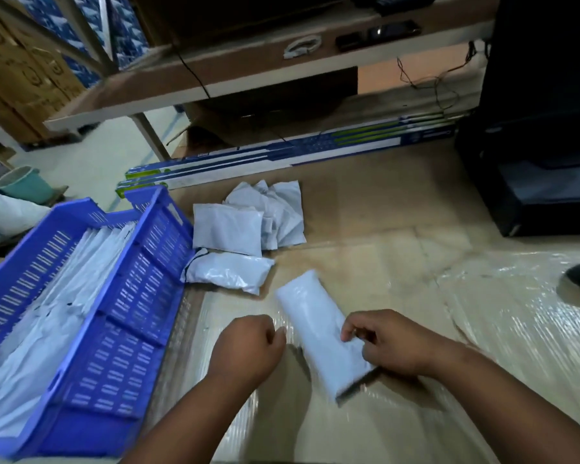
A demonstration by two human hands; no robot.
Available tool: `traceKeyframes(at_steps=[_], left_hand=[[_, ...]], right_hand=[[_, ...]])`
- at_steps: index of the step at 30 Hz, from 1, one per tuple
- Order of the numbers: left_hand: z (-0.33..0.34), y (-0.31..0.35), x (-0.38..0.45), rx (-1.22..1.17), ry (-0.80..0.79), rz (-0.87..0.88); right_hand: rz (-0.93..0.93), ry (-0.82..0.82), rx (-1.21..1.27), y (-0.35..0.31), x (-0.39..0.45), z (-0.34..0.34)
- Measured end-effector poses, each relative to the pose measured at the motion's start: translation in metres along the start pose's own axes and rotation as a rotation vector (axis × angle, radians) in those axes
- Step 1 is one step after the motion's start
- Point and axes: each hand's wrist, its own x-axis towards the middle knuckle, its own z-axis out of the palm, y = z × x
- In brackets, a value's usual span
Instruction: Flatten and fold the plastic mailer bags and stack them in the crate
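Right hand (pixel 392 343) pinches folded mailer bag (pixel 312 316) (slightly blurred); left hand (pixel 252 346) fingers curled, holding nothing, beside blue crate (pixel 148 296).

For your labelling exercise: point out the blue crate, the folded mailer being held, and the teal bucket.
Blue crate (pixel 138 296): head view, slotted right wall.
Folded mailer (pixel 310 309): head view, upper half.
Teal bucket (pixel 26 186): head view, side wall.

In front of me, my two hands sit over a table (pixel 399 229). My right hand (pixel 392 343) holds a folded bag (pixel 310 316); my left hand (pixel 248 346) is just left of it. Further left stands a crate (pixel 121 296) with bags (pixel 47 313) inside. Behind the folded bag lies a pile of bags (pixel 248 222). Long boxes (pixel 282 155) run behind the pile, under a shelf (pixel 248 72).
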Motion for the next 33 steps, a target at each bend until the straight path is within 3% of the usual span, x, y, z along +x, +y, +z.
traceKeyframes(at_steps=[3, 8, 11, 14, 19, 21, 25, 33], left_hand=[[0.002, 0.001, -0.011, -0.004, 0.156, 0.063], [0.003, -0.003, -0.031, -0.101, 0.303, 0.298], [0.018, -0.020, -0.034, -0.038, 0.177, 0.508], [0.030, -0.032, -0.038, 0.101, 0.102, 0.615], [0.025, -0.042, -0.051, 0.040, 0.214, 0.699], [0.031, -0.048, -0.057, 0.041, 0.193, 0.687], [0.043, -0.052, -0.065, 0.085, 0.133, 0.598], [0.034, -0.023, -0.062, 0.158, 0.117, 0.610]], right_hand=[[-0.064, 0.023, -0.118, 0.002, 0.000, 0.000], [-0.022, 0.328, -0.355, -0.021, 0.002, 0.024], [-0.009, 0.303, -0.530, -0.040, 0.003, 0.064], [-0.118, 0.315, -0.518, -0.038, 0.003, 0.096], [-0.264, 0.152, -0.416, -0.055, -0.001, 0.099], [-0.176, 0.187, -0.404, -0.062, 0.003, 0.106], [0.228, 0.373, -0.355, -0.063, 0.013, 0.112], [0.389, 0.366, -0.557, -0.059, 0.020, 0.130]])
